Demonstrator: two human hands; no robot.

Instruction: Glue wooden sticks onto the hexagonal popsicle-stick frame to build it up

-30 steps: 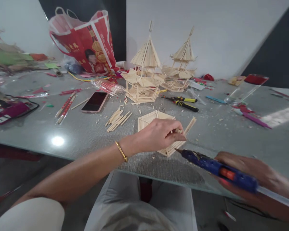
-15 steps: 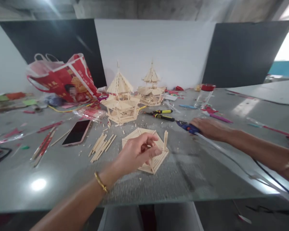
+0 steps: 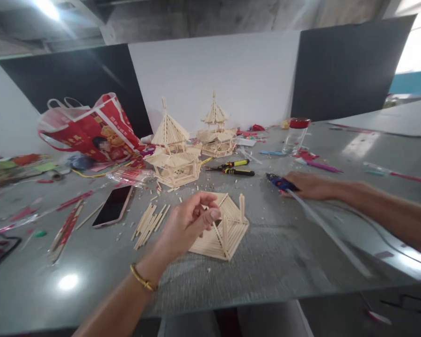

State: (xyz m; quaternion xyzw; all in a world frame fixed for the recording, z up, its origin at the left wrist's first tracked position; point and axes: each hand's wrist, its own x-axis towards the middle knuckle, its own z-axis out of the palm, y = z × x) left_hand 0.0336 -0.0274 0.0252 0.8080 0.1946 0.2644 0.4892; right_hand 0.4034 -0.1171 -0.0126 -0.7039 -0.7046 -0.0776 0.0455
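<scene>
My left hand hovers over the left part of a hexagonal panel of thin wooden sticks. Its fingers are loosely curled, thumb apart from them, and nothing shows between them. Two short stick posts stand on the panel: one post at the right corner, another post near the front, just right of my thumb. At the right, my right hand is closed around a blue hot glue gun, nozzle pointing left. A long, whitish glue stick sticks out from its back. The hand hides part of the panel.
Loose wooden sticks and a phone lie left of the panel. Behind stand two stick pagodas, with yellow-black pliers nearby. A red bag is back left, a red-lidded jar back right.
My left hand has drawn left, away from the front post, which now stands by itself. The glue gun has shifted slightly right in my right hand. The view has tilted.
</scene>
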